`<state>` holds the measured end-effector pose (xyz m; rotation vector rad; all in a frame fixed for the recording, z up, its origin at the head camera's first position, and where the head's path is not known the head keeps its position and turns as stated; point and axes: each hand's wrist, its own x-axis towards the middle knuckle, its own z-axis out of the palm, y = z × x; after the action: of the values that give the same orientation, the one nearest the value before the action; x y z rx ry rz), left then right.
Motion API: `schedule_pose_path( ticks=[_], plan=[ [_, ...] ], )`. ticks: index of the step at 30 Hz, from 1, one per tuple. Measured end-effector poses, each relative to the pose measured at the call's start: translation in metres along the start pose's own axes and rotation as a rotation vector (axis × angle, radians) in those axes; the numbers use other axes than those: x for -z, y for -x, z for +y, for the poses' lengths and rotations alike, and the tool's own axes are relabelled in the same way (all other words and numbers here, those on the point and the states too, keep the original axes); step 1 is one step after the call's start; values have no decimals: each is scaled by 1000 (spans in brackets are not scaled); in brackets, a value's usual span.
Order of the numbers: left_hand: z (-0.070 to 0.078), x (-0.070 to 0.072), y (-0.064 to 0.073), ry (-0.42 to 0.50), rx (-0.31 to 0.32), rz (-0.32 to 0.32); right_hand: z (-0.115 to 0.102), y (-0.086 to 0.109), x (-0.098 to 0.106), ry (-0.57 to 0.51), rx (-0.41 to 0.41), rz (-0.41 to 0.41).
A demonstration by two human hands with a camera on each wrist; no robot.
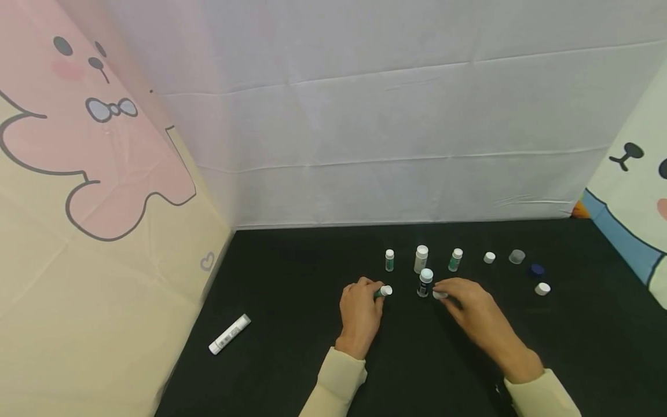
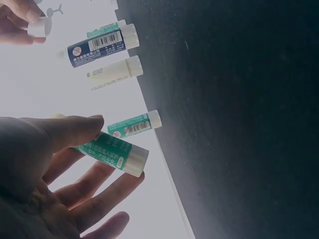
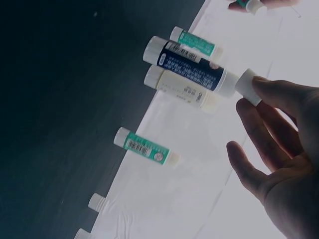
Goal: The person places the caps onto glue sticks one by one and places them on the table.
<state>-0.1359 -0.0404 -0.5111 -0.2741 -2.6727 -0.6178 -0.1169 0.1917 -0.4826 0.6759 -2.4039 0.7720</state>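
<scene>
My left hand (image 1: 358, 313) pinches a green glue stick (image 2: 110, 152) between thumb and fingers; its white end (image 1: 386, 291) points right in the head view. Between thumb and fingertips, my right hand (image 1: 471, 306) holds a small white cap (image 3: 247, 87). That cap is close beside the top of a dark blue glue stick (image 3: 192, 65), which stands upright between my hands. Behind it are a white glue stick (image 1: 420, 262) and two more green glue sticks, one on the left (image 1: 389, 263) and one on the right (image 1: 454, 262), all upright.
Loose caps lie at the right of the black table (image 1: 292, 278): a white one (image 1: 489, 258), a clear one (image 1: 517, 256), a blue one (image 1: 537, 270) and another white one (image 1: 542, 289). A white tube (image 1: 229, 334) lies far left. A white cloth wall (image 1: 365, 145) closes the back.
</scene>
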Motion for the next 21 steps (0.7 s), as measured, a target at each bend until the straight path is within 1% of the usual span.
schedule_pose_path(
  ticks=[4,8,14,21],
  plan=[
    [1,-2,1,2,-6,-7,-4,-2,-5,-7,39,27],
    [2,-4,2,6,-14,0,-8,-3,-9,-17,76,54],
    [4,-4,4,8,-21,1,-13,-6,-12,-45,93,61],
    [8,-6,6,-1,-34,4,-20,-8,-15,-49,87,39]
  ],
)
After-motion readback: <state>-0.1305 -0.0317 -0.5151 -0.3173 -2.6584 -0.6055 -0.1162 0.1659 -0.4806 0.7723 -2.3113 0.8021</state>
